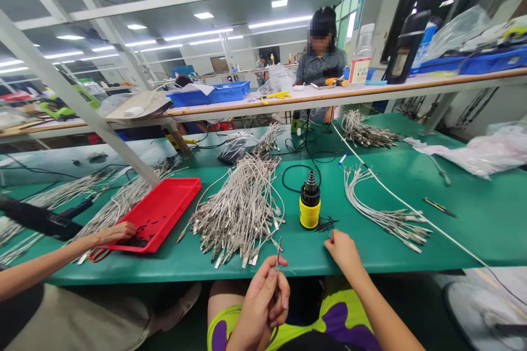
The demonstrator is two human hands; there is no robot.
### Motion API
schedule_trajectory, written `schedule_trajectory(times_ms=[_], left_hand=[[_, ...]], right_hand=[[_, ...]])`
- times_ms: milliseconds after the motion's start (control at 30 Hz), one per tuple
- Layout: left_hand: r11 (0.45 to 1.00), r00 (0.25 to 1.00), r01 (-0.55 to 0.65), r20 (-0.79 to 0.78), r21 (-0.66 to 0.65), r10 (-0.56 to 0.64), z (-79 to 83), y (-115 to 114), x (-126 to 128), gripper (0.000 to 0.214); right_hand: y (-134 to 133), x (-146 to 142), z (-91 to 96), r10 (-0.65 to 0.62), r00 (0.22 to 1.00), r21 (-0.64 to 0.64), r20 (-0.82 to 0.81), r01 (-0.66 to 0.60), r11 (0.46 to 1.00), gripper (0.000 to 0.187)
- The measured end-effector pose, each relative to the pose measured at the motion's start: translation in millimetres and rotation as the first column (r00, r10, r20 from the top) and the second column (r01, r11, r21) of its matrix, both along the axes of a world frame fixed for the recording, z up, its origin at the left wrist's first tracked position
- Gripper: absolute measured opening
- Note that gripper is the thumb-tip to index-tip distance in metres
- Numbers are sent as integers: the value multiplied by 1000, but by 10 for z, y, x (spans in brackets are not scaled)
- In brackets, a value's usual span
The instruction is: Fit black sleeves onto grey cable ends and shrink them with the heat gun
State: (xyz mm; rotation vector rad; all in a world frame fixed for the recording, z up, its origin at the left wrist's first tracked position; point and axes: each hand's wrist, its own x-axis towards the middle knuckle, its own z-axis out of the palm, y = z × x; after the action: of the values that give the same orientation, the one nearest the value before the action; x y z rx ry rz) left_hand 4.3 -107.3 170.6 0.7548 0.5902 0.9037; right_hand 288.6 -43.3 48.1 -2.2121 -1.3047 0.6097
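My left hand (265,296) is closed in front of the bench edge. A thin cable (279,255) is pinched in it, its fine wire end pointing up. My right hand (342,249) rests at the bench top with its fingers pinched together; what they hold, if anything, is too small to make out. Just beyond those fingertips lie thin black tubes (327,224), loose on the green mat. A yellow and black hot-air gun (310,203) stands nozzle up beside them. Between it and the red tray lies a large heap of grey cables with metal plugs (242,208).
At left a co-worker's hand (121,232) reaches into a red tray (181,203) holding small black pieces. A smaller cable bundle (382,214) and a tweezers-like tool (439,207) lie at right. A shelf (288,101) crosses above; another person (321,63) is behind it.
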Motion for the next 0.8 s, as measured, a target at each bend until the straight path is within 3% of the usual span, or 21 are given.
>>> schedule_trajectory(times_ms=[100, 167, 300, 367, 467, 533, 600, 700, 800], left_hand=[[997, 999, -46, 4, -61, 47, 88, -14, -39, 28], [995, 998, -61, 21, -81, 63, 147, -6, -59, 26], [997, 994, -57, 91, -45, 61, 251, 42, -66, 22], [998, 988, -52, 146, -32, 56, 309, 56, -45, 19], [1000, 971, -24, 239, -18, 28, 403, 44, 20, 14], [1000, 955, 10, 296, -1, -10, 456, 21, 79, 13], [999, 939, 50, 339, 22, -55, 490, -4, 137, 13], [992, 920, 117, 369, 55, -129, 508, -40, 205, 15], [985, 915, 163, 365, 63, -174, 513, -72, 240, 15]], right_hand=[[-111, 5, 60, 14, 978, 116, -208, 10, 993, 15], [-172, -51, 115, 53, 921, 177, -386, 18, 984, 13], [-315, -358, 331, 163, 683, 254, -712, 35, 966, 45], [-417, -568, 526, 205, 562, 274, -801, 40, 961, 48], [-586, -855, 917, 261, 358, 310, -897, 86, 947, 30], [-680, -995, 1190, 309, 103, 323, -946, 179, 929, 21], [-743, -1089, 1414, 363, -63, 338, -930, 244, 909, 18], [-792, -1158, 1601, 415, -149, 362, -898, 289, 886, 16], [-829, -1175, 1649, 435, -182, 363, -882, 324, 873, 15]])
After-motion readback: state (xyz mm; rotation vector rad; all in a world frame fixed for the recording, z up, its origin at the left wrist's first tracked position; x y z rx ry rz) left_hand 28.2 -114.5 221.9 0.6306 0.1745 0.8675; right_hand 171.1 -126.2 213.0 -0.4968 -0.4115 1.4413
